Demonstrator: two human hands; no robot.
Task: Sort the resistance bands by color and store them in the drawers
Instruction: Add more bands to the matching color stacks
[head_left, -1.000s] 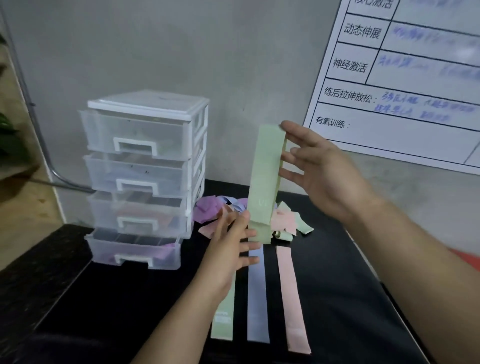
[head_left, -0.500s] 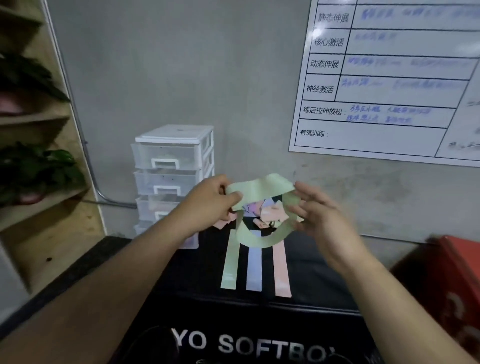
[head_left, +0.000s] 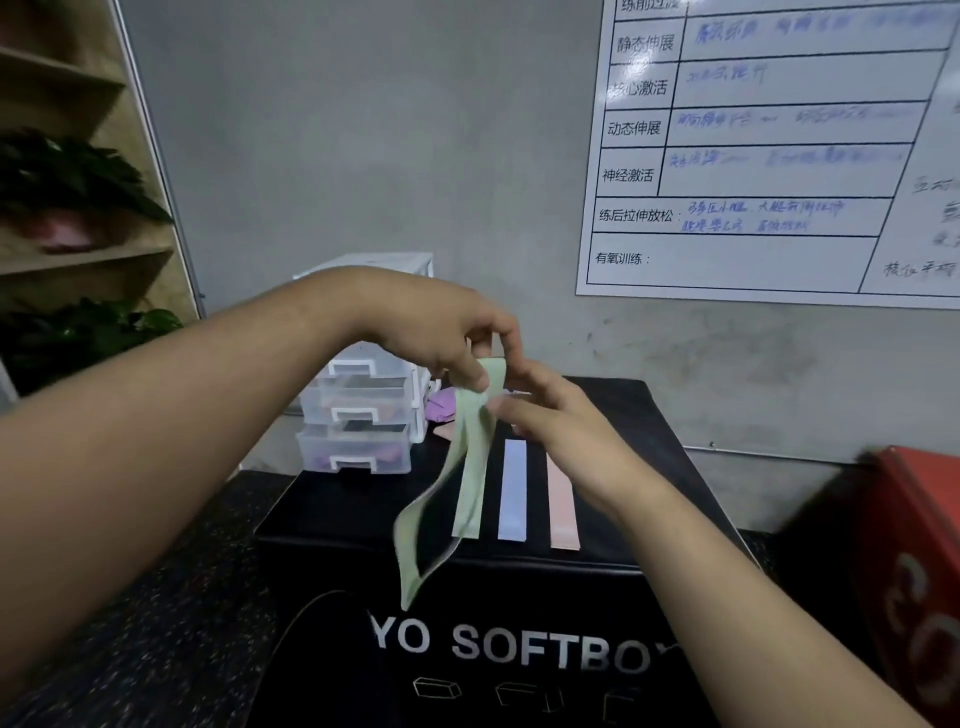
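Item: held green band, a closed loop, in the air above the near-left part of the black soft box, its long axis hanging roughly vertical and its lower fold swinging toward the box's near edge. Left hand: arm reaching in from the left, wrist bent down, fingers curled and pinching the band's top end. Right hand: just beside and below the left, palm down, fingertips apparently pinching the same band under the left hand's grip. On the box top, three strips lie side by side, long axes running far edge to near edge: flat green band leftmost, lavender band in the middle, pink band rightmost. The hanging loop partly overlaps the flat green one, so its colour match probably lies straight below the hands. Loose bands are heaped toward the far edge, mostly hidden. Drawer unit: far-left corner, visible drawers pushed in, nearer the left hand; one would likely need opening before storing.
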